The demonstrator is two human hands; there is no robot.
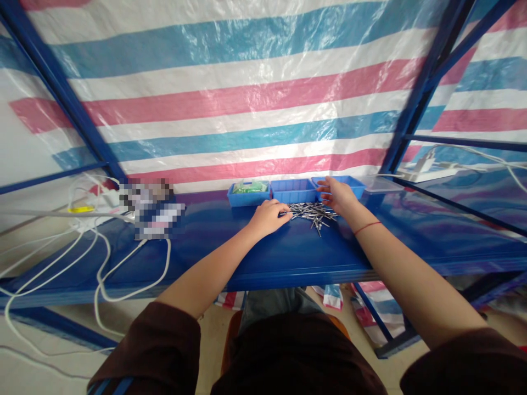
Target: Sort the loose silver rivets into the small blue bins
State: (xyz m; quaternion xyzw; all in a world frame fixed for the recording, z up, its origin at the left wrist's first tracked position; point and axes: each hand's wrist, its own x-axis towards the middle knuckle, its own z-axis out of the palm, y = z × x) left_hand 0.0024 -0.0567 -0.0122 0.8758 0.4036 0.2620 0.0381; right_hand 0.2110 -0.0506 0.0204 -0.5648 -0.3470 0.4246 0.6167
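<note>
A loose pile of thin metal rods (312,210) lies on the blue tabletop (296,252). At the pile's left edge is my left hand (272,216), its fingers curled down by the rods; whether it grips one is too small to tell. My right hand (336,196) is raised over the front of the right blue bin (357,190), fingers apart, with nothing visible in it. The middle blue bin (293,191) stands behind the pile. Green packaging (250,187) fills the left blue bin (248,201).
White cables (107,258) and a blurred-out object (154,211) occupy the table's left part. A clear plastic lid (382,184) lies right of the bins. At the far right sits a white power strip (428,169). Blue posts (424,88) frame a striped sheet behind.
</note>
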